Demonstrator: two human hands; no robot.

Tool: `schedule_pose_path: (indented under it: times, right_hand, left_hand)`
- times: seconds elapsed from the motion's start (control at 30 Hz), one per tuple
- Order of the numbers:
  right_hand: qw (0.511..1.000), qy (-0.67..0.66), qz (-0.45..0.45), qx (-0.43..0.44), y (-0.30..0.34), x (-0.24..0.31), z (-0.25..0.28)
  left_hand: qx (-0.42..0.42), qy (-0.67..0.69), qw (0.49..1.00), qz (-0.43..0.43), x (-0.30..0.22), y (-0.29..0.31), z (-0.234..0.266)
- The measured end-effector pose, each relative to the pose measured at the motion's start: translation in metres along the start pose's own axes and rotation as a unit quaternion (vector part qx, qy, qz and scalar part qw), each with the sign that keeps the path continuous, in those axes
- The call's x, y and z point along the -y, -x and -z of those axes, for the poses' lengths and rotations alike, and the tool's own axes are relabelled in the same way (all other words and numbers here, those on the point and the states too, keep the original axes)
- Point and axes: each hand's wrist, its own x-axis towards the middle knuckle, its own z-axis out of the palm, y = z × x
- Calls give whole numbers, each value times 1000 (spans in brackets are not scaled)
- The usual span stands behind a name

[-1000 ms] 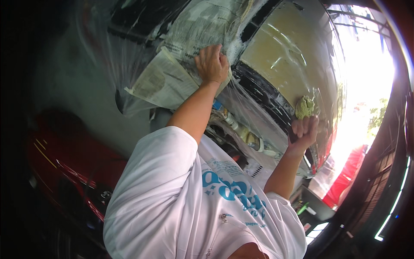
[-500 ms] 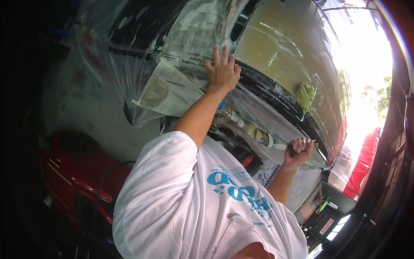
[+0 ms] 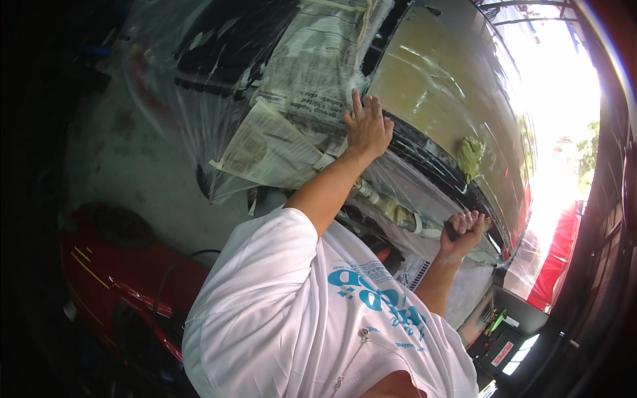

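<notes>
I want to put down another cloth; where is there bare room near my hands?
Bare: the tan panel above and left of the green cloth, bordered by the black trim, though its curve might let things slide; also grey floor between the red car and plastic sheet. Crowded: the newspaper edge by your left hand, and around your right hand.

A white short-sleeved shirt (image 3: pixel 259 298) with blue print (image 3: pixel 372 300) is worn with 1 silvery necklace (image 3: pixel 363 334).

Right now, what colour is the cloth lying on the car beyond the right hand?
The cloth is yellowish green; head view shows it best.
</notes>
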Motion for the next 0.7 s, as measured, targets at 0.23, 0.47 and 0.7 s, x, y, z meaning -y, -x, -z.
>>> schedule_pose_path:
  times: [0.23,0.47,0.7]
  right_hand:
    - [999,-2,16,-38,11,0,6]
    - [998,-46,22,-37,10,-10,21]
    - [973,4,25,-231,11,-44,-4]
  left_hand:
    - [60,-44,997,30,-1,-9,11]
    - [164,-76,976,-124,-18,8,27]
    - [-26,161,972,-168,6,33,39]
